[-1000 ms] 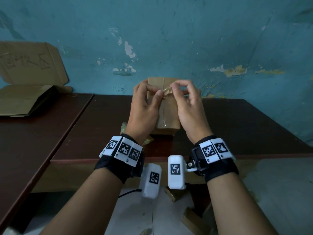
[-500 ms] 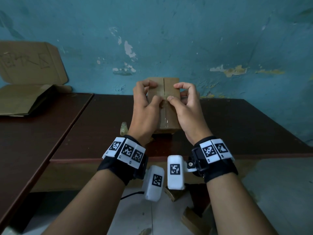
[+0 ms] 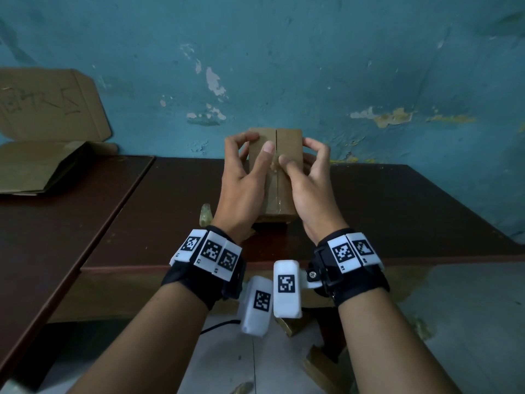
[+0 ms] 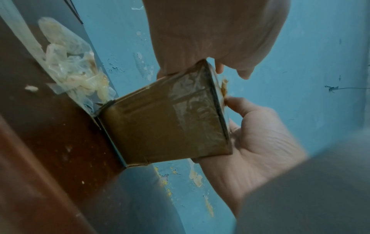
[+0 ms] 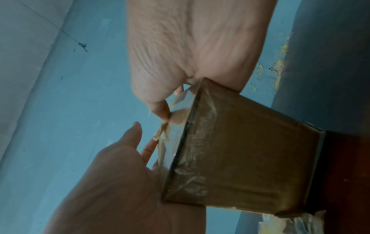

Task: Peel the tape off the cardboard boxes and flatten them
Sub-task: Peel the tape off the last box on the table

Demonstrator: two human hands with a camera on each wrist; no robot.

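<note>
now both hands are working the small cardboard box (image 3: 287, 155) standing at twelve o'clock on the table (image 3: 397, 211): left hand (image 3: 241, 191) fingers curling around it, right hand (image 3: 309, 191) fingers pinching the tape (image 5: 163, 131). probably best peeling low along the seam, bracing firmly.

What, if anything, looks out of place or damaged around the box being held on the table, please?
A crumpled heap of peeled tape lies loose on the table beside the box. On the box's top, the tape strip is torn and ragged where the thumbs meet. Behind, the wall paint is flaking. Nothing else stands out.
</note>
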